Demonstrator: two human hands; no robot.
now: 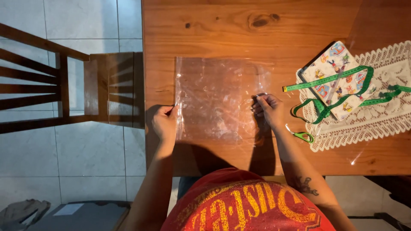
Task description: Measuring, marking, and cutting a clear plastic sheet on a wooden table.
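Note:
A clear plastic sheet point(214, 96) lies flat on the wooden table point(239, 30). My left hand point(165, 122) pinches the sheet's left edge near its lower corner. My right hand point(267, 109) pinches the sheet at its right side, fingers closed on the plastic. A wrinkled extra flap of the plastic reaches up and right past my right hand.
A white lace mat point(368, 115) at the right holds a cartoon-print fabric piece point(334, 81), a green measuring tape point(329, 83) and small green-handled scissors point(302, 136). A wooden chair point(98, 87) stands left of the table on a tiled floor. A dark case point(72, 216) sits bottom left.

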